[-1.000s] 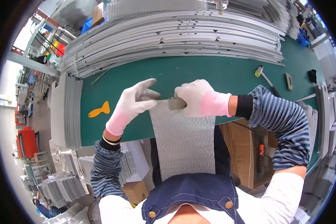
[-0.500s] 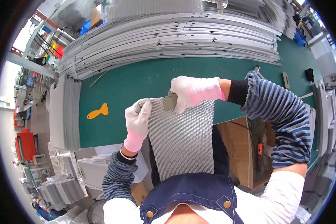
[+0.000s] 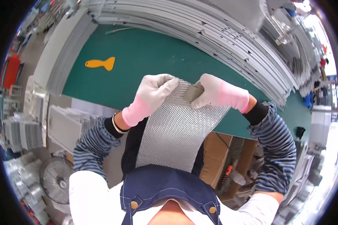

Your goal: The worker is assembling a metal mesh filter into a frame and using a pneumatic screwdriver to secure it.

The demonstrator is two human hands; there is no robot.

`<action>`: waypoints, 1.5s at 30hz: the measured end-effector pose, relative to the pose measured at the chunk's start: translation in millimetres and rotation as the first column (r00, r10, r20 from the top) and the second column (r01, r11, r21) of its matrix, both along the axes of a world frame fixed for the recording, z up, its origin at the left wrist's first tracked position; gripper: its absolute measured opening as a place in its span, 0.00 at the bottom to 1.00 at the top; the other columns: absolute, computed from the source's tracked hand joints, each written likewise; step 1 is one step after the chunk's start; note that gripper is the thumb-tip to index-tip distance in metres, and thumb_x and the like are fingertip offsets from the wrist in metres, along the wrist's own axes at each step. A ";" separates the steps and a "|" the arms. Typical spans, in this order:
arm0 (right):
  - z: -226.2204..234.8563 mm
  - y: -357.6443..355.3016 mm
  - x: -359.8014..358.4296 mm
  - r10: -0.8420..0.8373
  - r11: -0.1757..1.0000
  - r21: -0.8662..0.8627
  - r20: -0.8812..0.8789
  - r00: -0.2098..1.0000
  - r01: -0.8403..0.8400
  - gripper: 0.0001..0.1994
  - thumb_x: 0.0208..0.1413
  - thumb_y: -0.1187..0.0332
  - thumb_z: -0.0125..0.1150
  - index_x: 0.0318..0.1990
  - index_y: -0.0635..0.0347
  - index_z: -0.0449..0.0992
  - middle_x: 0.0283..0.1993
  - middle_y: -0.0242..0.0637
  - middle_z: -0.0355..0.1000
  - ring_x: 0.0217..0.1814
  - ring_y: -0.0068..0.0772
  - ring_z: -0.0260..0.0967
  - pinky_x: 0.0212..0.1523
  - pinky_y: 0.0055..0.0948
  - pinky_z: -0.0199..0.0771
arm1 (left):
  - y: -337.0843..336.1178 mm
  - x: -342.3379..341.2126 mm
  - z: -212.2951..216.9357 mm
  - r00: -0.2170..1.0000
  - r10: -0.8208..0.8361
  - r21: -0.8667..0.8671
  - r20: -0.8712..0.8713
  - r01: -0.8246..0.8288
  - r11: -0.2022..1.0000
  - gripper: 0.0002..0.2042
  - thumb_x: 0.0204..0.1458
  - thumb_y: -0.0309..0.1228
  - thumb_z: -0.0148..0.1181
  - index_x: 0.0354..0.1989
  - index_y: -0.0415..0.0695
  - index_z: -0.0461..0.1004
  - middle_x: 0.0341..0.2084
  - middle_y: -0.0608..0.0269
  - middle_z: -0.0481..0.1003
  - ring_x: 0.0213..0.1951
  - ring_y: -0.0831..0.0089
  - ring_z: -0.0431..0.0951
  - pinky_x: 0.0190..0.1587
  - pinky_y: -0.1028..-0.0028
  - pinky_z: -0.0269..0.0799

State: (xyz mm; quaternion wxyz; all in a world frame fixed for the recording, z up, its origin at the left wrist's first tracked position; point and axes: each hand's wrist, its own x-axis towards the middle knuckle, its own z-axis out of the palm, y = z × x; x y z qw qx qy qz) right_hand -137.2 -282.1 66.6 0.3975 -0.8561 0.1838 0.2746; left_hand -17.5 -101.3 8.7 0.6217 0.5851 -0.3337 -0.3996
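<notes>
A silvery sheet of expanded metal mesh (image 3: 174, 135) slopes from the green tabletop down to my lap. My left hand (image 3: 154, 92), in a white glove with a pink cuff, pinches the sheet's upper left corner between thumb and fingers. A small flat grey-green block (image 3: 193, 92) is gripped in my right hand (image 3: 211, 92), gloved the same way. The block lies against the mesh near its upper edge, a little right of my left hand. What the right fingers do behind the block is hidden.
A yellow plastic scraper (image 3: 101, 63) lies on the green table (image 3: 146, 48), left of my hands. Long grey metal profiles (image 3: 199, 32) are stacked along the back. Pale panels (image 3: 69, 56) stand at the left edge. Below on the right is an open cardboard box (image 3: 214, 155); a fan (image 3: 56, 178) stands lower left.
The view has turned and shifted, so the scraper and profiles sit elsewhere in it. Both hands keep their hold, and the block is now tilted against the mesh.
</notes>
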 end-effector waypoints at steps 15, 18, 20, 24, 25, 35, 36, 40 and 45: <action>5.7 8.8 7.1 -0.058 0.997 0.052 -0.016 0.998 0.058 0.17 0.40 0.67 0.73 0.37 0.70 0.81 0.28 0.38 0.78 0.29 0.25 0.73 0.33 0.26 0.74 | 2.9 4.3 -7.8 0.997 0.007 -0.060 -0.070 -0.011 0.998 0.14 0.62 0.35 0.54 0.39 0.32 0.77 0.28 0.67 0.77 0.30 0.84 0.73 0.34 0.80 0.70; 12.0 11.2 9.5 -0.086 0.984 0.150 -0.062 0.994 0.095 0.16 0.41 0.68 0.73 0.37 0.69 0.81 0.28 0.35 0.78 0.28 0.23 0.73 0.32 0.24 0.73 | 3.1 1.4 -8.3 0.996 -0.001 -0.076 -0.086 -0.006 0.997 0.14 0.62 0.35 0.55 0.39 0.32 0.77 0.28 0.67 0.77 0.30 0.84 0.72 0.34 0.80 0.70; 9.0 9.4 11.2 -0.045 0.991 0.127 -0.063 0.997 0.053 0.15 0.41 0.69 0.72 0.37 0.69 0.81 0.28 0.35 0.78 0.28 0.22 0.72 0.33 0.23 0.73 | 3.4 2.7 -7.8 0.996 -0.003 -0.055 -0.088 -0.002 0.998 0.14 0.62 0.35 0.55 0.39 0.32 0.77 0.28 0.67 0.77 0.30 0.84 0.72 0.34 0.80 0.70; -0.6 10.7 9.6 -0.097 0.982 0.165 0.050 0.994 0.088 0.14 0.43 0.70 0.71 0.38 0.68 0.82 0.29 0.34 0.78 0.29 0.21 0.72 0.34 0.23 0.73 | 4.1 6.3 -8.7 1.000 0.006 -0.024 0.028 -0.005 1.000 0.15 0.61 0.36 0.55 0.38 0.33 0.78 0.27 0.66 0.78 0.30 0.84 0.73 0.34 0.80 0.70; -3.5 10.6 8.4 -0.100 0.983 0.162 0.052 0.994 0.091 0.14 0.43 0.70 0.71 0.38 0.68 0.82 0.29 0.34 0.78 0.29 0.21 0.72 0.34 0.23 0.73 | 3.7 7.5 -9.1 0.998 0.019 -0.036 0.055 -0.017 0.999 0.15 0.61 0.36 0.56 0.38 0.33 0.78 0.27 0.66 0.78 0.30 0.84 0.73 0.34 0.80 0.70; 1.0 13.8 15.2 -0.007 0.994 0.107 -0.052 0.999 0.013 0.16 0.43 0.68 0.72 0.40 0.68 0.81 0.29 0.34 0.78 0.28 0.21 0.72 0.32 0.22 0.73 | 9.8 2.1 -12.2 0.998 0.058 -0.021 -0.002 -0.058 0.998 0.14 0.61 0.35 0.55 0.37 0.33 0.78 0.27 0.67 0.78 0.30 0.85 0.73 0.34 0.80 0.70; 2.2 12.9 17.0 0.020 0.996 0.088 -0.087 0.996 -0.012 0.17 0.43 0.67 0.72 0.40 0.68 0.81 0.30 0.34 0.78 0.28 0.22 0.72 0.31 0.22 0.73 | 8.7 2.6 -11.8 0.998 0.057 -0.029 -0.025 -0.057 0.998 0.14 0.61 0.34 0.55 0.37 0.33 0.78 0.27 0.68 0.77 0.30 0.85 0.72 0.34 0.80 0.70; 8.4 12.4 23.2 -0.015 0.997 0.078 -0.176 0.984 0.029 0.16 0.44 0.71 0.72 0.41 0.69 0.81 0.33 0.36 0.79 0.31 0.21 0.73 0.34 0.21 0.74 | 2.7 4.1 -12.5 0.998 0.050 -0.040 -0.029 -0.051 0.998 0.13 0.61 0.34 0.55 0.37 0.33 0.78 0.28 0.69 0.77 0.31 0.85 0.72 0.35 0.81 0.69; -6.6 -13.5 21.1 0.236 0.950 -0.208 -0.007 0.972 -0.232 0.22 0.42 0.61 0.72 0.42 0.68 0.79 0.31 0.40 0.77 0.34 0.32 0.75 0.36 0.29 0.75 | -6.3 27.8 -30.5 0.994 -0.095 0.006 -0.058 0.096 0.995 0.14 0.61 0.34 0.56 0.42 0.32 0.77 0.31 0.69 0.77 0.33 0.85 0.72 0.37 0.82 0.68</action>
